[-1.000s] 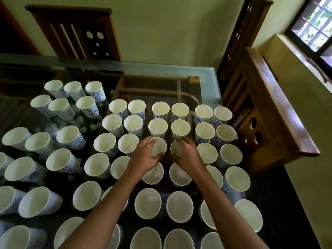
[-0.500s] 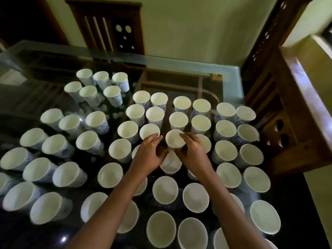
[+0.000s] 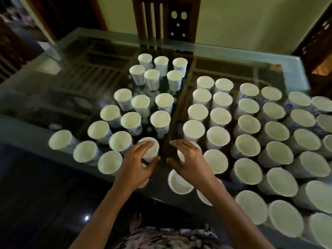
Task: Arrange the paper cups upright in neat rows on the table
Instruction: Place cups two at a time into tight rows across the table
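Several white paper cups with blue patterns stand upright in rows on a glass-topped table (image 3: 75, 44). One block (image 3: 162, 103) fills the middle and a larger block (image 3: 276, 132) spreads to the right. My left hand (image 3: 138, 164) grips a cup (image 3: 150, 150) at the near end of the middle block, fingers over its rim and thumb on its near side. My right hand (image 3: 190, 162) curls over a neighbouring cup (image 3: 180, 153), which is mostly hidden beneath it. A narrow gap separates the two hands. The picture is blurred by motion.
A wooden chair (image 3: 165, 17) stands behind the table's far edge and another dark chair (image 3: 318, 51) at the far right. The table's left part (image 3: 45, 97) holds no cups. The dark floor (image 3: 36, 194) lies near left.
The view has swung left, so the cups now sit right of centre. Both hands left the cups inside the right block and now hold two cups at the gap between blocks.
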{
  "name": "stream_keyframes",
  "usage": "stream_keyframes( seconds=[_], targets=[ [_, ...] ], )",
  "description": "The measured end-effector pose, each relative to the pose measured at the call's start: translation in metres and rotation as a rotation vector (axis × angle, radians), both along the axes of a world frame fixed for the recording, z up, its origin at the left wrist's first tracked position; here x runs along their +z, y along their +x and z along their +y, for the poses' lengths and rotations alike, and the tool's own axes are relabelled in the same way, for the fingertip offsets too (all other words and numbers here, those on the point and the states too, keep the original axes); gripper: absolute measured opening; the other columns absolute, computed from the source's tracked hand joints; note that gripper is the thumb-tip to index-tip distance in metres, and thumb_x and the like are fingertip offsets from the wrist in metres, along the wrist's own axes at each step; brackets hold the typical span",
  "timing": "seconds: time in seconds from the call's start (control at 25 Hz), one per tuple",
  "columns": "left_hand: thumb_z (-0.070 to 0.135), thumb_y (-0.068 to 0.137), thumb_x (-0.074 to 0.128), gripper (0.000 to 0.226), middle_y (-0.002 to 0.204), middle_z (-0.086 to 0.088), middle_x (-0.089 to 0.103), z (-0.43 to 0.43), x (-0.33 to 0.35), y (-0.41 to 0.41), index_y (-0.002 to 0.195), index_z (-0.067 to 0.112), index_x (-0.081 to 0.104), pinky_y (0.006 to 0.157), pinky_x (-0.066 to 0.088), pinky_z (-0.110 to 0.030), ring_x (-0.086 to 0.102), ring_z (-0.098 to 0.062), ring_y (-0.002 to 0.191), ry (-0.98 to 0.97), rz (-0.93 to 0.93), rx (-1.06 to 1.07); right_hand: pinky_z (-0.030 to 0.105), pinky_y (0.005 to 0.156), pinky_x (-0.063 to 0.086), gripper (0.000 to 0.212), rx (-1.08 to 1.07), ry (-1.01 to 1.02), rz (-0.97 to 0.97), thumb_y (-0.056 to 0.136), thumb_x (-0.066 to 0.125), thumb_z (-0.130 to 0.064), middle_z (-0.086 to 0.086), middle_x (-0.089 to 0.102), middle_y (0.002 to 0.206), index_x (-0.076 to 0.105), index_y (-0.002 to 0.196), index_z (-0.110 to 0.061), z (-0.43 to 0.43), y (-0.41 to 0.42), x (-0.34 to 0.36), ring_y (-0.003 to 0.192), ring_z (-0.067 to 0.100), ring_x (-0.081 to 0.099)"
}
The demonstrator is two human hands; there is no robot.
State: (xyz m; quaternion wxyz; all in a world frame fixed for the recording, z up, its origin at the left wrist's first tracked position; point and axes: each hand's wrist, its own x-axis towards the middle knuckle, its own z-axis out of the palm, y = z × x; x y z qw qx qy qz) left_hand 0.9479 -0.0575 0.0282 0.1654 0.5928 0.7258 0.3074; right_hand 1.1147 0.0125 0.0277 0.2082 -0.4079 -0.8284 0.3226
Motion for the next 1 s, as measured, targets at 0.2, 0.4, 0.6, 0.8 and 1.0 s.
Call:
stream_keyframes(
  seconds=[0.2, 0.4, 0.6, 0.8, 1.0],
  targets=[
    [0.036, 0.072, 0.066, 0.051, 0.119, -0.006, 0.062, -0.036, -0.011, -0.095, 0.116, 0.01, 0.063, 0.095, 0.04, -0.026, 0.056, -0.016, 0.11, -0.062, -0.012, -0.129, 0.013, 0.087, 0.033, 0.048, -0.174, -0.075, -0.017, 0.077, 0.075, -0.017, 0.011, 0.058, 0.123, 0.06, 0.121, -0.008, -0.058, -0.075, -0.01, 0.108, 0.027, 0.058],
    [0.055, 0.071, 0.055, 0.066, 0.124, -0.005, 0.058, -0.056, -0.022, -0.144, 0.12, 0.011, 0.06, 0.097, 0.042, -0.033, 0.054, -0.02, 0.114, -0.145, -0.02, -0.243, 0.014, 0.094, 0.028, 0.066, -0.286, -0.146, -0.124, 0.075, 0.076, -0.031, 0.001, 0.046, 0.137, 0.048, 0.134, -0.02, -0.095, -0.1, -0.012, 0.122, 0.019, 0.046],
    [0.046, 0.064, 0.075, 0.072, 0.126, -0.007, 0.057, -0.056, -0.028, -0.158, 0.122, 0.007, 0.058, 0.098, 0.035, -0.028, 0.053, -0.023, 0.116, -0.156, -0.041, -0.249, 0.028, 0.105, 0.032, 0.08, -0.322, -0.094, -0.206, 0.068, 0.08, -0.037, 0.007, 0.043, 0.139, 0.045, 0.136, -0.014, -0.112, -0.11, -0.014, 0.128, 0.024, 0.039],
    [0.027, 0.063, 0.084, 0.072, 0.13, -0.005, 0.054, -0.052, -0.033, -0.162, 0.126, 0.007, 0.055, 0.102, 0.033, -0.029, 0.049, -0.021, 0.121, -0.163, -0.07, -0.245, 0.029, 0.105, 0.031, 0.084, -0.301, -0.127, -0.277, 0.071, 0.079, -0.035, 0.005, 0.036, 0.144, 0.037, 0.14, -0.014, -0.111, -0.118, -0.016, 0.132, 0.021, 0.032],
    [0.024, 0.062, 0.085, 0.07, 0.129, -0.006, 0.055, -0.049, -0.035, -0.158, 0.124, 0.006, 0.057, 0.102, 0.036, -0.03, 0.05, -0.021, 0.119, -0.129, -0.104, -0.219, 0.028, 0.103, 0.034, 0.078, -0.316, -0.158, -0.237, 0.071, 0.079, -0.025, 0.007, 0.039, 0.142, 0.041, 0.138, -0.011, -0.105, -0.119, -0.02, 0.128, 0.024, 0.039]
  ],
)
